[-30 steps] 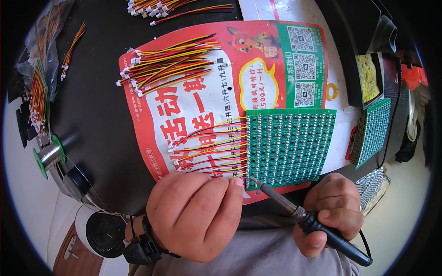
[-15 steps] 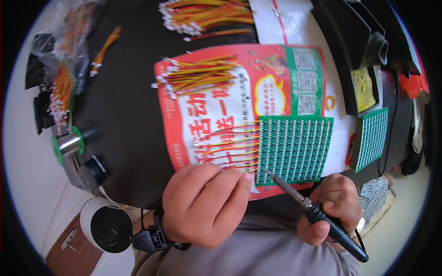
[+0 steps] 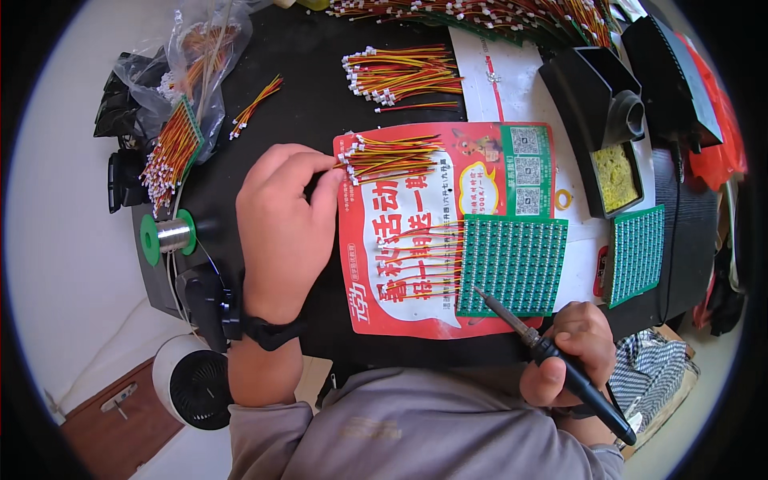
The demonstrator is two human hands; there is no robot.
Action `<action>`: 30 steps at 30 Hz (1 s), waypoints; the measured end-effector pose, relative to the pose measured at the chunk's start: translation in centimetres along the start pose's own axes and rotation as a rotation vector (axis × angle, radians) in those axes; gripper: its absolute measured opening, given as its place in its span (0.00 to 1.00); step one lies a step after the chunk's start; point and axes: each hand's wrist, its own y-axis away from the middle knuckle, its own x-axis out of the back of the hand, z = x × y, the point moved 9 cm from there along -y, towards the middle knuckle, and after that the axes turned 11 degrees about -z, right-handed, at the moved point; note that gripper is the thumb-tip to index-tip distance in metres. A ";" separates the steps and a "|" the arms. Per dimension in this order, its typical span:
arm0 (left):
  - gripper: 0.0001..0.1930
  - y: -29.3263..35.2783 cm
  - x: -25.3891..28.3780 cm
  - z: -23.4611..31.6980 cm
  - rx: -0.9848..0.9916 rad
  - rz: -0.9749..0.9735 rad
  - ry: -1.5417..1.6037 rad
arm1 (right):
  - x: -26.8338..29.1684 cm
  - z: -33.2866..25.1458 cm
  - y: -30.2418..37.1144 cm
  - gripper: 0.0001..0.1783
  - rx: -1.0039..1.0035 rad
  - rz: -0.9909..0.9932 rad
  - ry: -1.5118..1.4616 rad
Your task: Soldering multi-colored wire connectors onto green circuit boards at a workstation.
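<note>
My left hand (image 3: 282, 218) reaches over the black table, its fingertips touching the white connector ends of a bundle of red, yellow and black wires (image 3: 392, 158) lying on a red printed sheet (image 3: 416, 240); whether it grips a wire I cannot tell. My right hand (image 3: 570, 362) is closed around the black handle of a soldering iron (image 3: 552, 356), whose tip points up-left at the lower edge of a green circuit board panel (image 3: 512, 266). Several wires (image 3: 428, 264) lie attached along the panel's left edge.
Another wire bundle (image 3: 404, 76) lies farther back. A solder spool (image 3: 164, 237) and a small white fan (image 3: 192, 384) sit at left, with bagged wires (image 3: 188, 104) above. A black iron stand with yellow sponge (image 3: 612, 160) and a second green panel (image 3: 636, 254) are at right.
My left hand left the wires at the green panel's edge and moved up-left to the loose wire bundle on the red sheet. The right hand kept the iron near the panel.
</note>
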 end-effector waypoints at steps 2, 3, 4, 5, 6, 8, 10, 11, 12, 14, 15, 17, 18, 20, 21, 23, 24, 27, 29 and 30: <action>0.06 0.2 0.1 0.3 0.014 -0.002 0.017 | 0.1 -0.1 0.1 0.17 -0.001 0.007 -0.003; 0.05 0.1 0.0 0.6 0.017 -0.003 0.026 | 0.2 0.0 0.3 0.17 -0.003 0.012 -0.001; 0.04 0.4 0.3 1.1 0.008 0.011 0.041 | 0.3 0.0 0.4 0.17 -0.004 0.020 0.002; 0.04 0.9 0.8 1.8 -0.003 0.025 0.058 | 0.5 0.1 0.5 0.17 -0.004 0.027 0.003; 0.03 1.6 1.0 2.4 -0.011 0.033 0.073 | 0.4 0.3 0.6 0.17 -0.009 0.037 0.001; 0.04 3.2 2.1 2.9 -0.037 0.041 0.168 | 0.5 0.2 0.6 0.18 -0.007 0.044 -0.003; 0.06 4.9 2.5 2.4 -0.047 0.018 0.391 | 0.4 0.1 0.5 0.18 0.006 0.042 -0.011; 0.06 5.5 2.2 2.3 -0.051 0.002 0.527 | 0.3 0.0 0.4 0.18 0.013 0.046 -0.012; 0.07 6.1 1.9 2.3 -0.010 -0.042 0.635 | 0.3 -0.1 0.3 0.18 0.019 0.053 -0.013; 0.07 6.3 1.2 2.4 0.045 -0.042 0.844 | 0.3 -0.2 0.1 0.18 0.026 0.063 -0.016; 0.07 6.4 0.7 2.7 0.074 -0.039 0.945 | 0.2 -0.1 0.1 0.19 0.026 0.068 -0.018; 0.07 6.5 -0.2 3.8 0.052 -0.094 0.833 | 0.1 0.1 0.3 0.19 0.017 0.070 -0.019; 0.07 6.1 -0.3 4.3 -0.047 -0.169 0.752 | 0.1 0.0 0.2 0.19 0.017 0.074 -0.017; 0.06 6.0 -0.7 5.0 -0.211 -0.239 0.710 | 0.3 -0.2 0.0 0.19 0.014 0.076 -0.005; 0.06 6.2 -1.0 5.0 -0.276 -0.237 0.747 | 0.2 -0.2 -0.1 0.19 0.016 0.076 -0.005; 0.05 6.4 -1.4 5.1 -0.261 -0.190 0.850 | -0.1 -0.3 -0.2 0.19 0.017 0.074 -0.007; 0.05 6.7 -1.4 5.0 -0.241 -0.192 0.849 | 0.0 -0.3 -0.2 0.19 0.013 0.075 -0.003; 0.11 7.0 -1.5 5.2 -0.224 -0.289 0.788 | 0.0 -0.2 0.0 0.20 0.007 0.077 0.003; 0.14 6.8 -1.1 6.0 -0.302 -0.375 0.634 | -0.2 -0.2 -0.1 0.20 0.011 0.073 -0.002; 0.15 6.7 -1.1 6.5 -0.357 -0.373 0.558 | -0.2 -0.3 -0.1 0.20 0.013 0.073 -0.002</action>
